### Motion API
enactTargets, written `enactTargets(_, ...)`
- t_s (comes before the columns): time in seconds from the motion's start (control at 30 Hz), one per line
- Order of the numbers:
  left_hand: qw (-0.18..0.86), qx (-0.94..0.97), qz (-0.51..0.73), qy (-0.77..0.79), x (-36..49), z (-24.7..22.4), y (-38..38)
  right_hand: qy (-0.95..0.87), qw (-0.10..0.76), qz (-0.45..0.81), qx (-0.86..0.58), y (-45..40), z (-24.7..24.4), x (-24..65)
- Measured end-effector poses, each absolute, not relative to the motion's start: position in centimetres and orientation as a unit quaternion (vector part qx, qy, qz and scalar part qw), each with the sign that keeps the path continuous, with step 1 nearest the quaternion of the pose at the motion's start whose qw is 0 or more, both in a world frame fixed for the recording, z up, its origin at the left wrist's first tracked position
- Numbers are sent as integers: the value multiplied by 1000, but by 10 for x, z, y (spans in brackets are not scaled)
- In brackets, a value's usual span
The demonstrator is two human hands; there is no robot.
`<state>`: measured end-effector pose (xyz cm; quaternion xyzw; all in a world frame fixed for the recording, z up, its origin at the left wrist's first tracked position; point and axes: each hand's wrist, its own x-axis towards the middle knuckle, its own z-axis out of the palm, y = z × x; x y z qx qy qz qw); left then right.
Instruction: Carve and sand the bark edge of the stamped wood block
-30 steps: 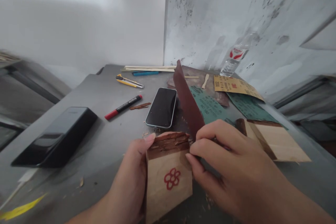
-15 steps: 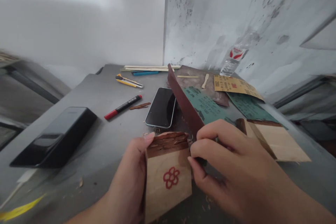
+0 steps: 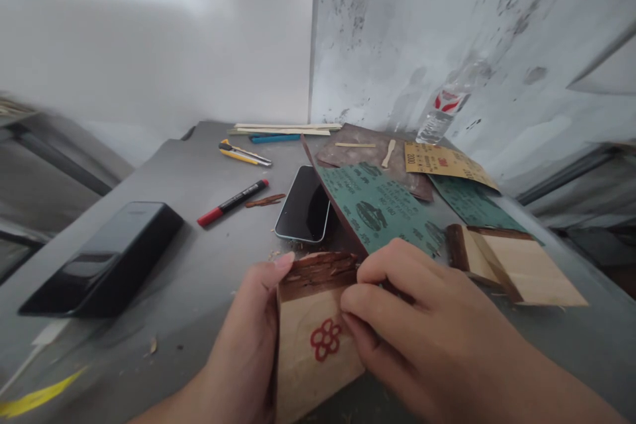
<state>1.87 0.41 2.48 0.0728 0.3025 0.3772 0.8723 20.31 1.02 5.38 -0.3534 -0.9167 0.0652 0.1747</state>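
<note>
My left hand [image 3: 246, 324] is closed around the left side of a pale wood block [image 3: 303, 377], its thumb on the top edge. Rough brown bark runs along that edge, and a red flower is drawn on the front face. A large sheet of green-backed sandpaper [image 3: 382, 205] curls up behind the block, its brown side turned to the left. My right hand [image 3: 412, 324] pinches the near corner of this sheet at the block's upper right edge. The fingers cover the part of the sheet that meets the wood.
A phone [image 3: 304, 205] lies behind the block, partly under the sandpaper. Left of it are a red marker [image 3: 233, 203], a bark strip [image 3: 265, 201] and a yellow cutter [image 3: 244, 153]. More wood pieces [image 3: 527, 265] lie right, a black stand [image 3: 104, 258] left, a bottle [image 3: 442, 109] at the back.
My right hand has moved slightly left and down over the block's edge. The sandpaper has swung left with it, showing more green backing and covering more of the phone.
</note>
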Motion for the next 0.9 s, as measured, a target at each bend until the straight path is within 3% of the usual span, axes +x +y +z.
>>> enactTargets(0.5,875,71,380,292,17,31,4,-941,116,25,-317,8,48,203)
enactTargets(0.7,878,83,366,296,15,38,7,-918,176,45,-353,9,57,206)
enactTargets(0.9,886,78,363,276,18,37,4,-926,151,66,-339,10,55,203)
